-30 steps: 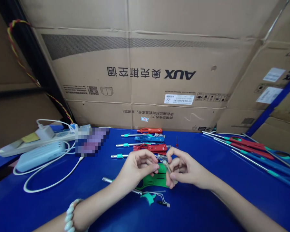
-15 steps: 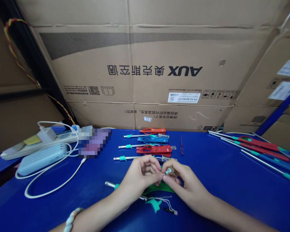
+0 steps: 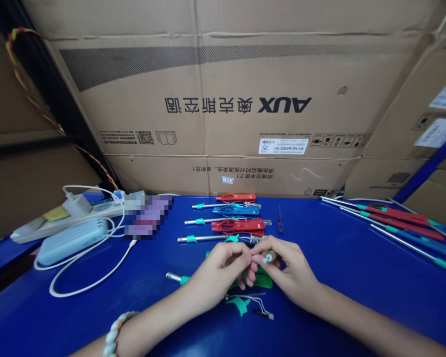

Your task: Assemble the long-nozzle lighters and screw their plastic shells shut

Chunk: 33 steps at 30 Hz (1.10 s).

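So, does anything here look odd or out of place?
The cardboard at the back stands out: its printing is upside down. Also, a teal piece and white wires look jumbled, this side of the left hand. No spill or clear damage shows.

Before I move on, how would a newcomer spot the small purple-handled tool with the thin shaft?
Start at the brown cardboard wall, then drop to the blue tabletop. Beyond the person's right hand, right of the red plastic casing, lies the small purple-handled tool. Unlike the crosswise casing, it points its thin shaft toward the cardboard.
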Available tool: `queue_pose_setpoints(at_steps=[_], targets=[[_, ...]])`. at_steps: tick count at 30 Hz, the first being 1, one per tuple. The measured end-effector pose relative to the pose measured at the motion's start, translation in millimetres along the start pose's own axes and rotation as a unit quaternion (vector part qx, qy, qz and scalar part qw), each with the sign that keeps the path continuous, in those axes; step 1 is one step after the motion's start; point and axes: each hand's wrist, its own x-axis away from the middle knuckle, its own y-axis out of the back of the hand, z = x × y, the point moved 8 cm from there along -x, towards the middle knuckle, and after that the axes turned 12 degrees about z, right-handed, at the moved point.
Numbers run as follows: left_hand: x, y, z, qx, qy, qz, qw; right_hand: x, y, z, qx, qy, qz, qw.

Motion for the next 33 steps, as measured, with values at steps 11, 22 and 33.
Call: queue_pose_setpoints(at_steps=[11, 22, 33], targets=[[3.3, 12.4, -19.7, -0.133, -0.036, -0.021, 0.99, 10.1, -8.3, -15.1, -0.086, -0.056, 0.055, 0.993], [3.9, 6.8, -21.7, -0.214, -0.028, 0.01, 0.976, 16.5, -13.7, -12.4, -0.08, -0.056, 0.09, 0.991], [7.1, 4.3, -24.0, -0.259, -0.04, 0.011, 0.965, 10.5, -2.5, -5.8, -0.008, -0.025, 0.084, 0.996]])
